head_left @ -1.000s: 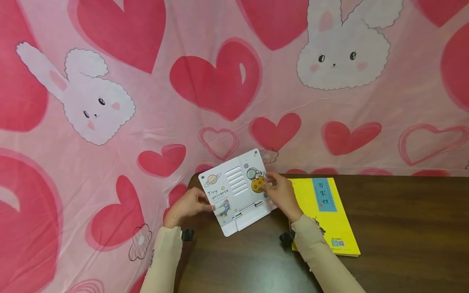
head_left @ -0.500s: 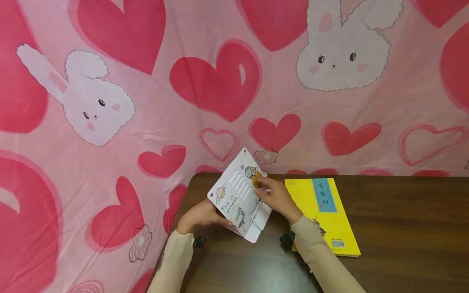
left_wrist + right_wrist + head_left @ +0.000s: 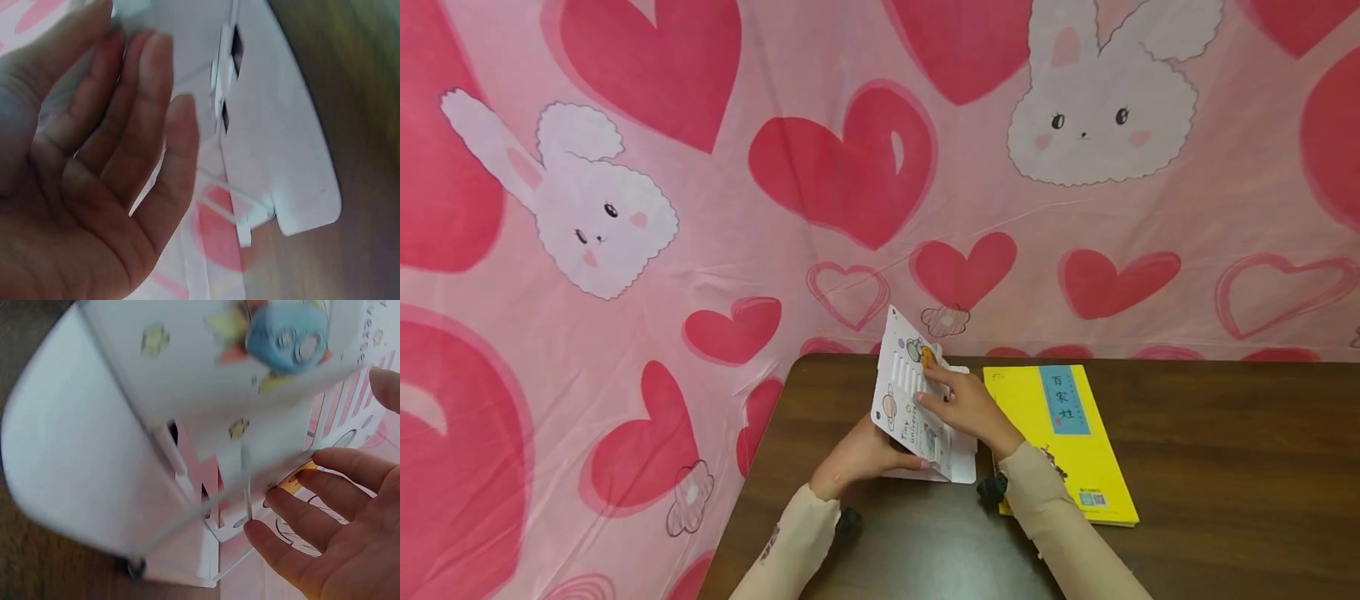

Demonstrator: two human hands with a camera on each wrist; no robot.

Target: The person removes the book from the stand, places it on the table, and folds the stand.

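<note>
A white folding book stand [image 3: 904, 371], printed with "Tiny universe", a ringed planet and an astronaut, is turned on edge over the table. My left hand [image 3: 861, 454] grips its lower left side, thumb in front and fingers behind the panel. The curved fingers show beside the stand's pale ledge [image 3: 281, 137] in the left wrist view. My right hand [image 3: 966, 400] touches the printed face by the orange planet, its fingers extended. Close up in the right wrist view, those fingertips [image 3: 284, 506] lie at the panel near a thin wire arm [image 3: 206, 506].
A yellow book [image 3: 1022, 417] with a blue label lies on the dark wooden table [image 3: 1225, 450], just right of the right hand. A pink cloth [image 3: 850, 275] with hearts and rabbits hangs behind and along the left side.
The book stand has turned from facing me to nearly edge-on, its left side swinging right. The left hand has moved right with it; the right hand has slid slightly left on the panel.
</note>
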